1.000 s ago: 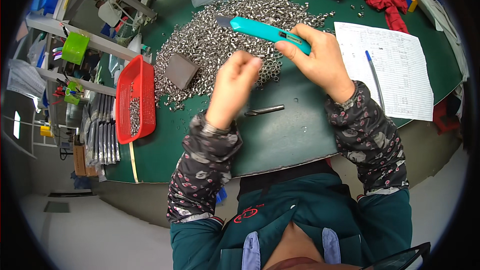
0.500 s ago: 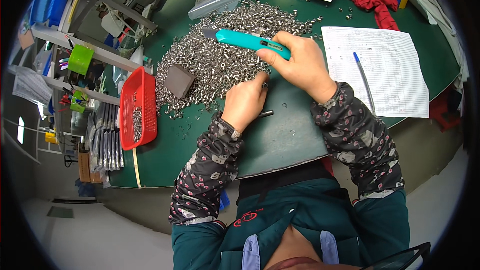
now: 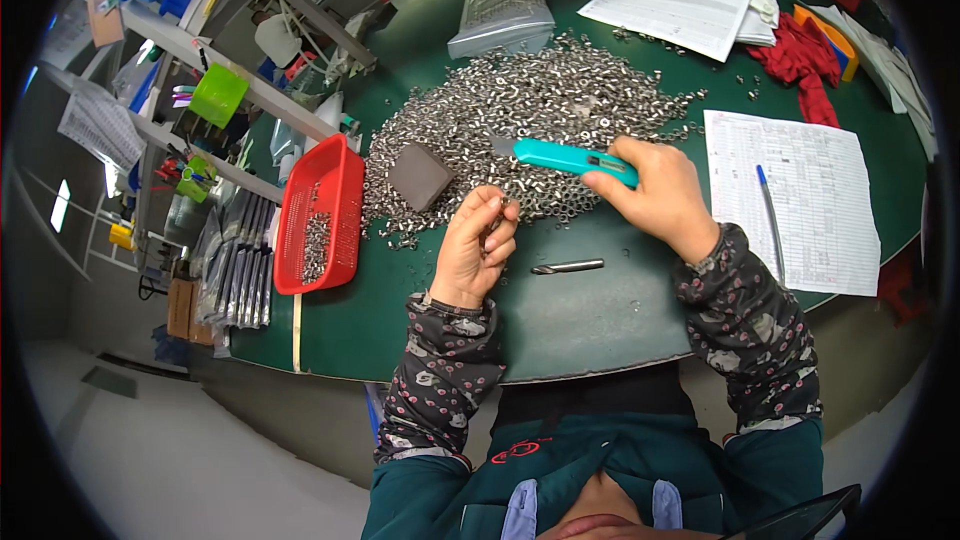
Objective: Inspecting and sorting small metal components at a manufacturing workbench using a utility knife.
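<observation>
Teal knife (image 3: 563, 159): upper ctr of frame, a bit R, over near side of metal-piece pile (image 3: 540, 90); R hand (image 3: 665, 195) clamped on its butt end, thumb + fingers.
L hand (image 3: 470, 248): frame ctr, fingers curled, tips pinched on what I take for a tiny metal piece (image 3: 503, 202); can't confirm on my feed.
Risk: bare blade (image 3: 503, 146) just above L fingertips in frame; slip or low sweep could nick them, I'd say. Loose pinch could drop piece into pile.
Blade dir: points L, slightly up; knife's long axis near-horiz., R end lower.
</observation>
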A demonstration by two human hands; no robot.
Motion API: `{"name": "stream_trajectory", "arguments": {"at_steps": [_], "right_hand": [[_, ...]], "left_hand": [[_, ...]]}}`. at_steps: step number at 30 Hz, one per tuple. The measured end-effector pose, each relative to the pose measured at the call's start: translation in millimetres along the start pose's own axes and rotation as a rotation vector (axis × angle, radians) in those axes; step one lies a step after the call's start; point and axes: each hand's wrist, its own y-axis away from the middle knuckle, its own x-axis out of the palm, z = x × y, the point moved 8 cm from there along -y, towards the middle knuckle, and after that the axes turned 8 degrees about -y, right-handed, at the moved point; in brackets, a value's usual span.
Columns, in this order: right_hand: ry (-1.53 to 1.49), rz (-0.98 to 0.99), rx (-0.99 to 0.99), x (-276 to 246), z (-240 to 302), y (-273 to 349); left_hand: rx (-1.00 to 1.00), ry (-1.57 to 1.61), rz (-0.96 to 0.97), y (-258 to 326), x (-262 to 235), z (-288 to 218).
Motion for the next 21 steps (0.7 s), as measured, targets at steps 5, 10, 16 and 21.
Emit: {"name": "stream_trajectory", "arguments": {"at_steps": [5, 10, 16, 21], "right_hand": [[0.066, 0.154, 0.027, 17.0, -3.9, 4.3], [0.057, 0.249, 0.043, 30.6, -2.0, 8.2], [0.07, 0.275, 0.022, 36.1, -2.3, 11.3], [0.062, 0.295, 0.038, 37.6, -1.9, 11.4]], "left_hand": [[0.095, 0.042, -0.044, 2.0, -24.7, -8.3], [0.118, 0.052, -0.024, 0.6, -34.1, -7.3], [0.126, 0.075, -0.046, -1.1, -33.1, -5.1], [0.113, 0.053, -0.046, -0.8, -32.1, -4.6]]}}
